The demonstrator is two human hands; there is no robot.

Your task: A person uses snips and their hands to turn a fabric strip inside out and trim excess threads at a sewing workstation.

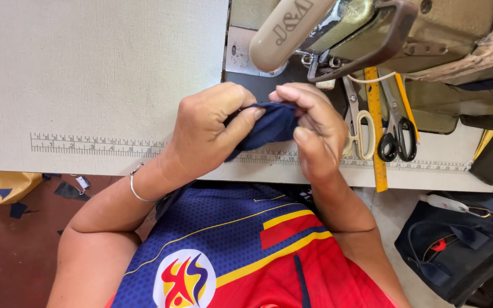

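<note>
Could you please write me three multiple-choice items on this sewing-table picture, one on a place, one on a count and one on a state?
1. Where do the scissors lie?
A. On the floor
B. On the table, right of the hands
C. On the person's lap

2. How many pairs of scissors are there?
A. One
B. Two
C. Four

3. How is the navy fabric held?
A. Pinched between the left hand and the right hand
B. Lying flat, untouched
C. Hanging from the sewing machine

Answers: 1 B, they rest beside the yellow ruler. 2 B, one cream-handled pair and one black-handled pair. 3 A, fingers of both hands grip the bunched cloth.
</note>
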